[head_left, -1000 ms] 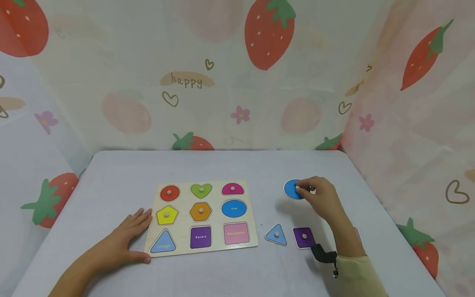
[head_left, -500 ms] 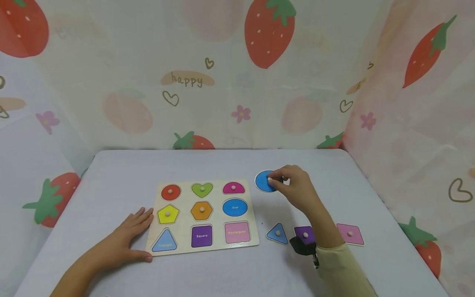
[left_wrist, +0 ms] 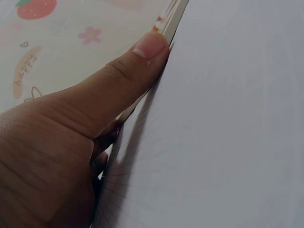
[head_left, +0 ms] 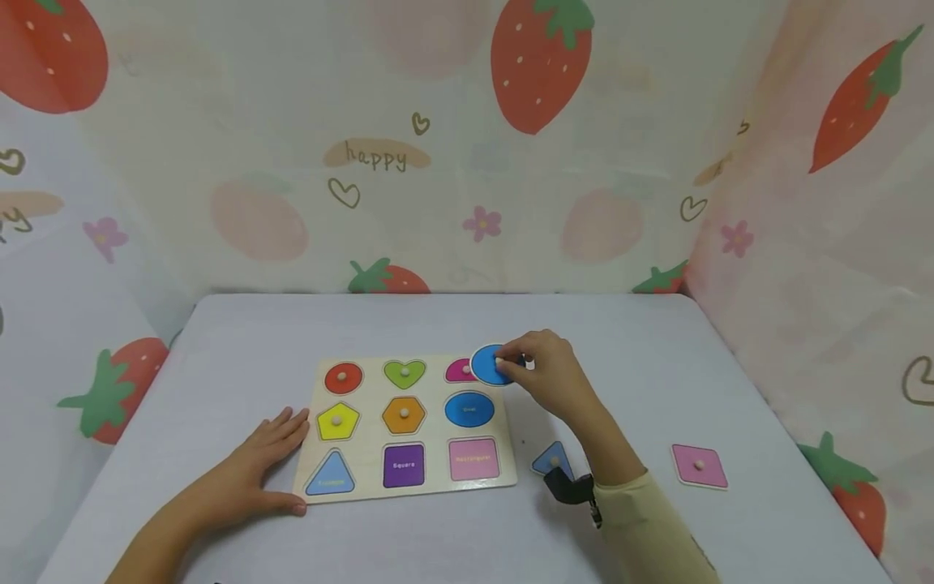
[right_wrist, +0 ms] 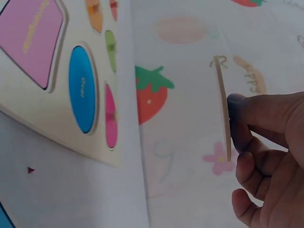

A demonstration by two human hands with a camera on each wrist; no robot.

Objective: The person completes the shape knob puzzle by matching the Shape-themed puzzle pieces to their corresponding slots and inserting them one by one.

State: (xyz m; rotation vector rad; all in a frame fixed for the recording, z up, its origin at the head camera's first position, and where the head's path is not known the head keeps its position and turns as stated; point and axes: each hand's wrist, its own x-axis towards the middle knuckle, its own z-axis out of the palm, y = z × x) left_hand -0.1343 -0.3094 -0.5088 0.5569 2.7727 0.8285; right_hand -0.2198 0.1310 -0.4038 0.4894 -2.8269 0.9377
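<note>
A white-covered table (head_left: 409,535) stands within a strawberry-printed enclosure.
The far backdrop (head_left: 409,251) is cream, with a big red strawberry (head_left: 541,69) high up, paler pink fruit (head_left: 601,225) lower down, a purple flower (head_left: 482,224), brown heart outlines (head_left: 344,193) and the word "happy" (head_left: 375,156) on a peach smear; the left backdrop (head_left: 44,276) looks whiter, the right backdrop (head_left: 810,324) pinker and creased, both angling towards the near side, under soft, rather dim light.
</note>
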